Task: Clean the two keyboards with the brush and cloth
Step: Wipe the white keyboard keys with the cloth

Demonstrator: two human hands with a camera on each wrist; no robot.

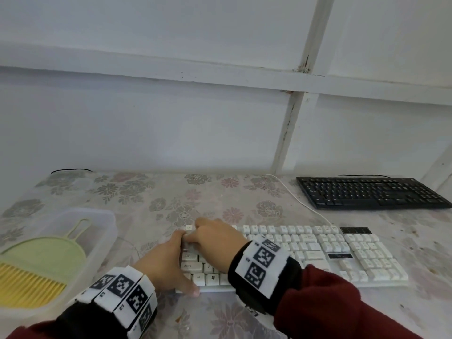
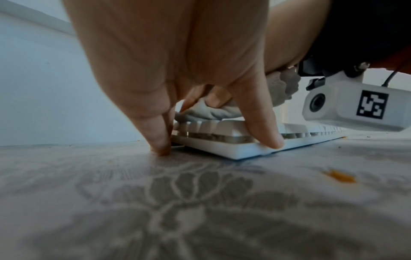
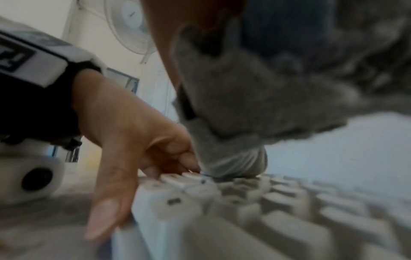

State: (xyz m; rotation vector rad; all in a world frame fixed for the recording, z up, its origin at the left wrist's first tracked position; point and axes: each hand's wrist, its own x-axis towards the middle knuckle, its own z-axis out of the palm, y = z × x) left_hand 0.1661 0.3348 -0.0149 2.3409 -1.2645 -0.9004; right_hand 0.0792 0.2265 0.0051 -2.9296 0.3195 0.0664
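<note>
My right hand (image 1: pixel 215 237) is pinching a cloth (image 2: pixel 209 112) onto the white keyboard (image 1: pixel 318 255), while my left hand (image 1: pixel 168 258), fingers spread, is bracing its nine o'clock end.

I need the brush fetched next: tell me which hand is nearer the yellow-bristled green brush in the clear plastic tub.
Left. The left hand braces the white keyboard's left end, beside the tub holding the brush. The right hand wipes keys farther right.

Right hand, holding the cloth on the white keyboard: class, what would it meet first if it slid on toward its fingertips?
Probably the left hand's fingers, which brace the white keyboard's left edge just ahead of the right hand and cloth.
</note>
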